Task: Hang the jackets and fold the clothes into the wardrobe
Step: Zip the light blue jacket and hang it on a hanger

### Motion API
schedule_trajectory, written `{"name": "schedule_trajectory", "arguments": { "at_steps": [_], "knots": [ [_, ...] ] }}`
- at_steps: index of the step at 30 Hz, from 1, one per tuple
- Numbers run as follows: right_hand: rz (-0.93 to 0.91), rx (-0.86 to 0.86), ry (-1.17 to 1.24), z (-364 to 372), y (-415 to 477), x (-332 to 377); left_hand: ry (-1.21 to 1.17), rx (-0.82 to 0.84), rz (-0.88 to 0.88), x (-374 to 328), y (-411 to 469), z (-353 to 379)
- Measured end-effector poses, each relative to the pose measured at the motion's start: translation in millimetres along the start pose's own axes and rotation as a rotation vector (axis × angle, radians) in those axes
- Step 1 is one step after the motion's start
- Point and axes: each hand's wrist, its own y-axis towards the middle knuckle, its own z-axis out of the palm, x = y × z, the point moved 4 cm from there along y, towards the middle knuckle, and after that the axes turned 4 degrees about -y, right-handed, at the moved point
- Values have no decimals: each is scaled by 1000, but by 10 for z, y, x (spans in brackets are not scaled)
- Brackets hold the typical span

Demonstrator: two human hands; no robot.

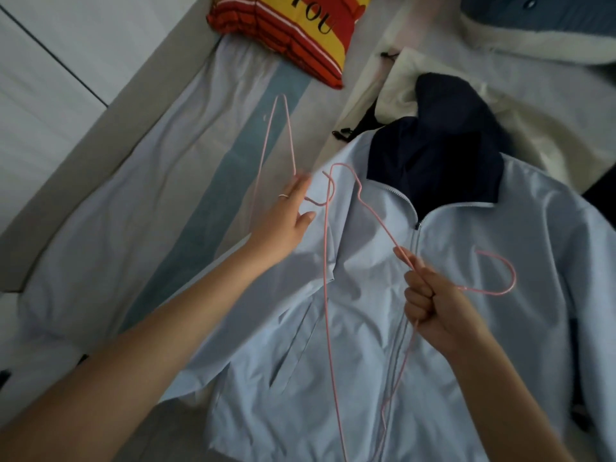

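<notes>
Bed, jacket; right hand grips hanger, left hand seemingly open.

- Light blue jacket: hem cut off at 5 o'clock.
- Pink hanger: lower end leaves frame at 6 o'clock.
- Left hand: fingertips blurred; hold on second hanger undeterminable.
- Striped pillow: cropped at 12 o'clock.

The bed bears a light-blue jacket, a red-yellow cushion and cream fleece
</notes>
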Motion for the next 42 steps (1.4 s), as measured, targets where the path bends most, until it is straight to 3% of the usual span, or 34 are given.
{"name": "schedule_trajectory", "arguments": {
  "at_steps": [3,10,12,14,17,19,21,24,28,33,38,42],
  "knots": [
    [13,13,21,15,-28,-22,50,35,0,-2,112,107],
    [-5,56,171,225,47,75,326,93,262,-10,-136,238],
    [-54,113,297,313,58,149,362,31,207,85,-155,159],
    [-138,117,368,350,80,241,363,-82,33,216,-74,-7],
    [-271,25,288,317,138,335,366,-167,-335,465,107,-229],
    [-312,-56,238,228,162,338,367,-181,-427,454,174,-258],
    [-332,-139,224,96,164,301,328,-186,-321,304,243,-153],
    [-334,-238,223,-128,105,221,245,-29,-112,-23,380,217],
    [-335,-319,212,-458,-43,183,-44,123,-216,-310,738,727],
    [-348,-374,162,-831,-192,145,-135,-48,-252,-614,1354,956],
    [-377,-409,190,-1216,-305,158,48,-52,-375,-821,1728,1209],
    [-401,-411,230,-1379,-395,100,-113,-182,-369,-741,1638,1220]
  ]
}}
